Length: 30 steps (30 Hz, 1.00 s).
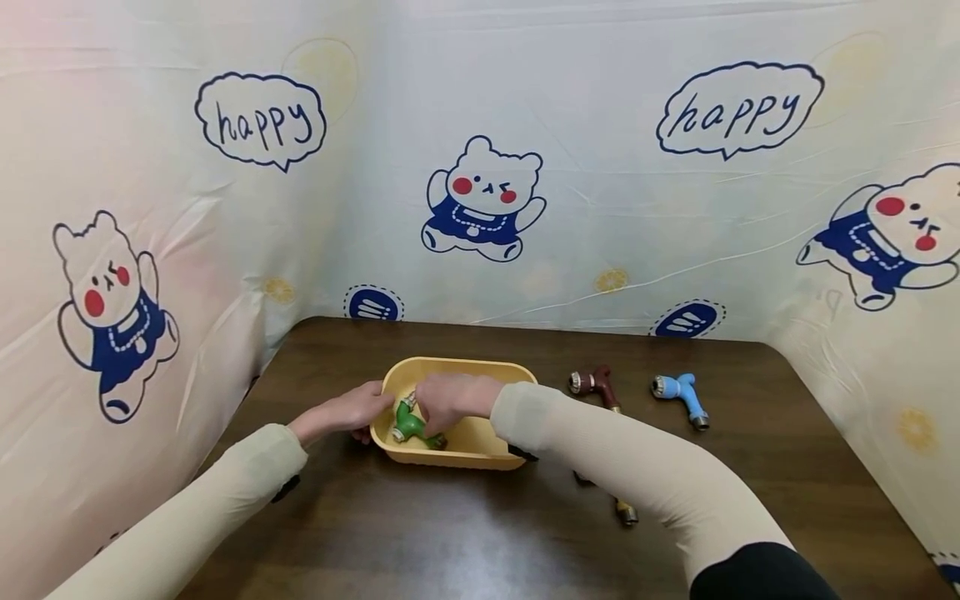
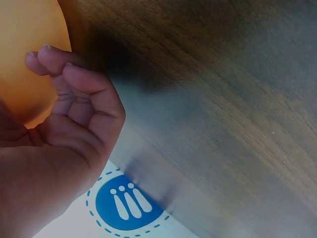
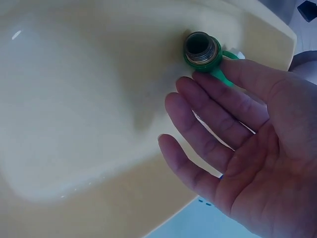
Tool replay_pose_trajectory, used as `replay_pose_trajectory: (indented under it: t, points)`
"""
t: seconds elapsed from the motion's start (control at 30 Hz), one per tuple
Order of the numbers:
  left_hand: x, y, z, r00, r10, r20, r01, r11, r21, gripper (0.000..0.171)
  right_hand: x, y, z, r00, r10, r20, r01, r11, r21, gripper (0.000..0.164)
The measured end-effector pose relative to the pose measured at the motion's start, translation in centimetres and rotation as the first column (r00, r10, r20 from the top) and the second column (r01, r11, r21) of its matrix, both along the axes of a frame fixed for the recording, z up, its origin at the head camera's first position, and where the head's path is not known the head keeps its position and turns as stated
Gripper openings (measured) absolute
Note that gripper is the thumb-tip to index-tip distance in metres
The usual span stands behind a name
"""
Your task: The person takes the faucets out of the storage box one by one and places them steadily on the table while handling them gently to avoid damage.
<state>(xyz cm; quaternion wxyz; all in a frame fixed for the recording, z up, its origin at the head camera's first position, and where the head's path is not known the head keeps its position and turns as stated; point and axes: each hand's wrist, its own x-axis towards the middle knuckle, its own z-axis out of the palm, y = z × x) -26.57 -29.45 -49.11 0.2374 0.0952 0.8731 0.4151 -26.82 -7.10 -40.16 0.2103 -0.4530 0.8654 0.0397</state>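
Note:
A pale yellow plastic basin (image 1: 480, 460) stands on the table. My left hand (image 1: 352, 410) grips its left end; in the left wrist view the curled fingers (image 2: 94, 89) lie against the outer wall. Inside the basin's left part is a green pipe fitting (image 1: 409, 423), branched, with metal ends. My right hand (image 1: 450, 400) reaches over the basin and pinches this fitting between thumb and index finger. The right wrist view shows its open threaded end (image 3: 200, 47), while the other fingers spread apart. My right hand partly covers the fitting in the head view.
On the table's right are a dark red fitting (image 1: 596, 383) and a light blue fitting (image 1: 684, 392). A yellow piece with a metal end (image 1: 626, 510) shows below my right sleeve, which hides part of that area. A printed curtain (image 1: 600, 208) surrounds the table.

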Motion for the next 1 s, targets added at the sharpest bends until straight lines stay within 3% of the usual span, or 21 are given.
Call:
replay_pose_trajectory:
  t: [0.03, 0.13, 0.23, 0.37, 0.5, 0.57, 0.6, 0.77, 1.0]
  points:
    - [0.0, 0.0, 0.2, 1.000, 0.020, 0.022, -0.020, 1.000, 0.001, 0.034, 0.0, 0.1, 0.0, 1.000, 0.000, 0.008, 0.000, 1.000, 0.008, 0.044]
    - [2.1, 1.4, 3.3, 1.000, 0.012, 0.006, -0.012, 1.000, -0.015, 0.032, -0.2, 0.5, -0.1, 1.000, 0.003, 0.025, -0.004, 1.000, 0.027, 0.047]
    - [2.7, 1.9, 4.2, 1.000, 0.005, -0.005, -0.005, 1.000, -0.014, 0.033, -0.3, 0.9, -0.1, 0.999, -0.002, 0.046, 0.001, 1.000, 0.029, 0.049]
    - [2.6, 1.8, 3.9, 1.000, 0.010, -0.006, -0.010, 1.000, -0.011, 0.033, -0.5, 1.6, -0.1, 0.997, -0.023, 0.074, 0.021, 0.999, 0.029, 0.048]
    - [1.1, 0.7, 1.8, 1.000, -0.013, -0.015, 0.013, 1.000, 0.000, 0.031, -0.7, 2.5, 0.0, 0.995, -0.036, 0.090, 0.033, 0.999, 0.042, 0.047]
    - [0.9, 0.7, 1.8, 1.000, -0.026, -0.017, 0.026, 1.000, 0.000, 0.031, -0.8, 3.0, 0.0, 0.995, -0.038, 0.094, 0.033, 0.998, 0.047, 0.049]
    - [0.9, 0.8, 1.9, 1.000, -0.022, -0.014, 0.021, 1.000, -0.003, 0.030, -0.8, 3.2, 0.0, 0.995, -0.037, 0.096, 0.033, 0.998, 0.048, 0.050]
    - [3.0, 2.8, 4.7, 0.998, 0.056, 0.004, -0.056, 0.998, -0.030, 0.025, -1.0, 4.1, 0.0, 0.996, -0.030, 0.087, 0.027, 0.999, 0.033, 0.052]
    - [3.9, 3.2, 5.3, 0.996, 0.087, -0.033, -0.089, 0.994, -0.061, 0.024, -0.8, 4.5, 0.1, 0.998, -0.024, 0.056, 0.023, 1.000, 0.016, 0.046]
